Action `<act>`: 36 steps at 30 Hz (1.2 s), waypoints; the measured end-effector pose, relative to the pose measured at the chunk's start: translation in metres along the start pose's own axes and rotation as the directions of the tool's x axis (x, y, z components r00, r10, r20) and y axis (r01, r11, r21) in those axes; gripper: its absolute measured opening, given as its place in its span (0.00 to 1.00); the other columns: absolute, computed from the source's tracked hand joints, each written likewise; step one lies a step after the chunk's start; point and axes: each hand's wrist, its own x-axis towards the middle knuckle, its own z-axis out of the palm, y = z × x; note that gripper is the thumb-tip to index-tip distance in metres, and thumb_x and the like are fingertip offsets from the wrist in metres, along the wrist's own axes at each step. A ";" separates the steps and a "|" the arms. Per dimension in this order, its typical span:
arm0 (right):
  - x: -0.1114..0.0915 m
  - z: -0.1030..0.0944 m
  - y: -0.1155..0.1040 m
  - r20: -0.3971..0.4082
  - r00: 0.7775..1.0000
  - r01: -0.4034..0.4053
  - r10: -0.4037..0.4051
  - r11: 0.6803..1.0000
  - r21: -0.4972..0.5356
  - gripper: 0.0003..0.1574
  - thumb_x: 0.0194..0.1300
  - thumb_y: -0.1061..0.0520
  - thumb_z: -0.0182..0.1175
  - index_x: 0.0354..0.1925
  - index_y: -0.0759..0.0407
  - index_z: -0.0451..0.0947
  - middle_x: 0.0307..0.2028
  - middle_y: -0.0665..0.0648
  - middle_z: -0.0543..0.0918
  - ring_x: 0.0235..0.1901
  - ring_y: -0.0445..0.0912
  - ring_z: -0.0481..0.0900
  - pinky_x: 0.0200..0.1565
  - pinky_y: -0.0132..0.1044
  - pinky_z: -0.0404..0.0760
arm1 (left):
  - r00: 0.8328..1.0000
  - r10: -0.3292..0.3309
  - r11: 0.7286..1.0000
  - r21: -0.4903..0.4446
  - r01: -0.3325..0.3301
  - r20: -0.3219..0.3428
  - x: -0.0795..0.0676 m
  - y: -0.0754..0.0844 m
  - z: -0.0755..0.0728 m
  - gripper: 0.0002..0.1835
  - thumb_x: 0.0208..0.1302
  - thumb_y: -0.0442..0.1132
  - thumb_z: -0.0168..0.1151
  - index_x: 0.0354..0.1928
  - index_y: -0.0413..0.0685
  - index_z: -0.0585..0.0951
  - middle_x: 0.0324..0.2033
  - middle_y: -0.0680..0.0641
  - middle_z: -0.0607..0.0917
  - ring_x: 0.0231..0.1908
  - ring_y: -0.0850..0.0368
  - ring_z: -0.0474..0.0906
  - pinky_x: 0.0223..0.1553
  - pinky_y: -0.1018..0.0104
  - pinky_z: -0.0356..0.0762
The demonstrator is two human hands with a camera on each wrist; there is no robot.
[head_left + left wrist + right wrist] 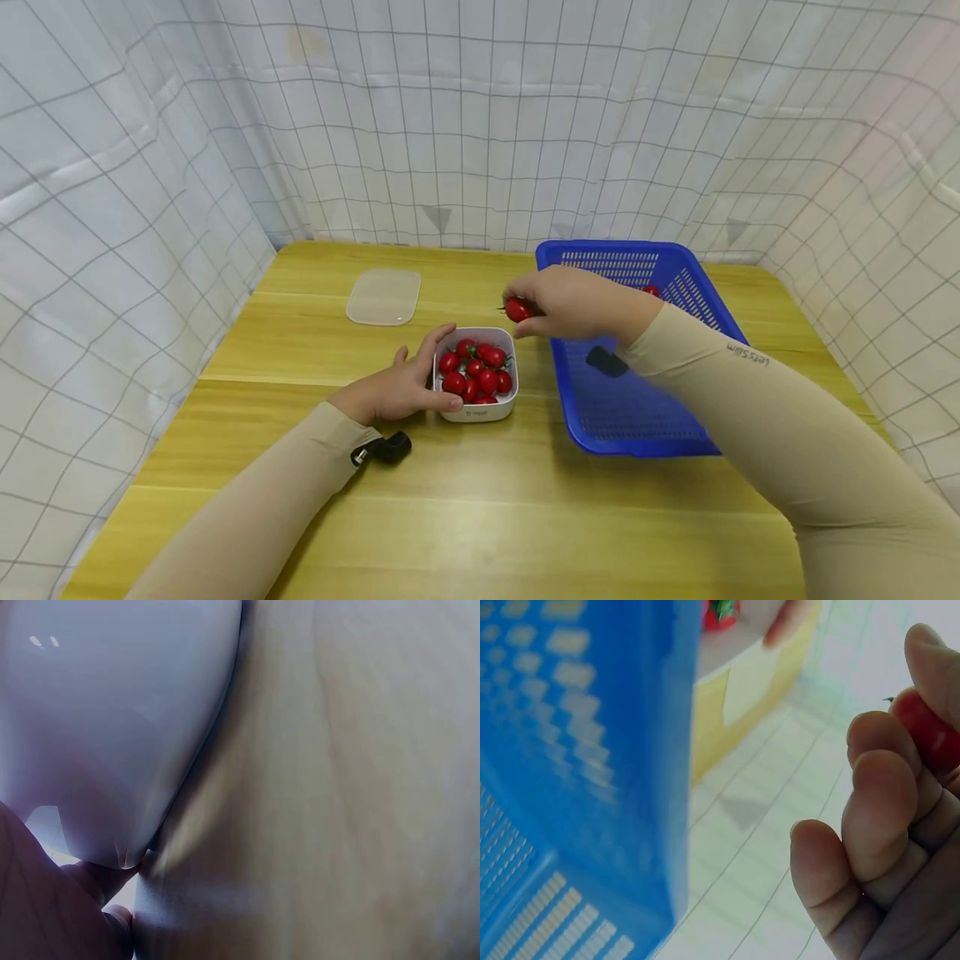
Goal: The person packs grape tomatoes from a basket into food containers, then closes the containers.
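A white square container (pixel 480 413) stands on the table, with several red cherry tomatoes (pixel 487 381) inside, some with green stems. My left hand (pixel 401 390) holds it from the left, thumb along the front rim and fingers at the back corner. In the left wrist view, the container's glossy wall (pixel 112 712) fills the upper left beside the hand. Between thumb and fingers, my right hand (pixel 573 300) pinches a single cherry tomato (pixel 517 310) in the air, between the container and the blue basket (pixel 572 408). The right wrist view shows this tomato (pixel 928 731) partly covered by the fingers.
A translucent lid (pixel 384 297) lies flat at the back left of the wooden table (pixel 480 517). One more tomato (pixel 652 290) shows inside the basket, beyond my right wrist; that forearm hides part of the basket. White gridded curtains (pixel 487 125) enclose the back and sides.
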 end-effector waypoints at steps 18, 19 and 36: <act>0.022 0.018 -0.024 0.058 0.997 0.047 -0.046 0.999 -0.012 0.22 0.74 0.50 0.67 0.61 0.54 0.78 0.40 0.49 0.83 0.37 0.45 0.80 0.44 0.39 0.83 | 1.000 -0.002 1.000 0.000 0.002 0.006 0.000 0.000 -0.001 0.62 0.64 0.62 0.69 0.85 0.67 0.35 0.85 0.46 0.44 0.80 0.23 0.22 0.76 0.27 0.19; 0.023 0.018 -0.025 0.060 0.997 0.047 -0.046 0.999 -0.010 0.22 0.74 0.50 0.67 0.61 0.54 0.78 0.40 0.49 0.83 0.37 0.44 0.80 0.44 0.39 0.83 | 1.000 -0.003 1.000 0.001 0.003 0.006 0.000 0.000 -0.001 0.62 0.64 0.62 0.69 0.85 0.67 0.35 0.85 0.46 0.44 0.79 0.22 0.22 0.76 0.27 0.19; 0.027 0.019 -0.030 0.095 0.995 0.001 0.000 1.000 -0.014 0.32 0.73 0.47 0.68 0.70 0.55 0.76 0.48 0.49 0.87 0.46 0.44 0.83 0.55 0.42 0.85 | 0.999 0.032 0.999 -0.002 -0.032 0.015 0.003 -0.004 -0.001 0.62 0.65 0.60 0.69 0.85 0.62 0.34 0.85 0.47 0.45 0.84 0.37 0.41 0.77 0.33 0.13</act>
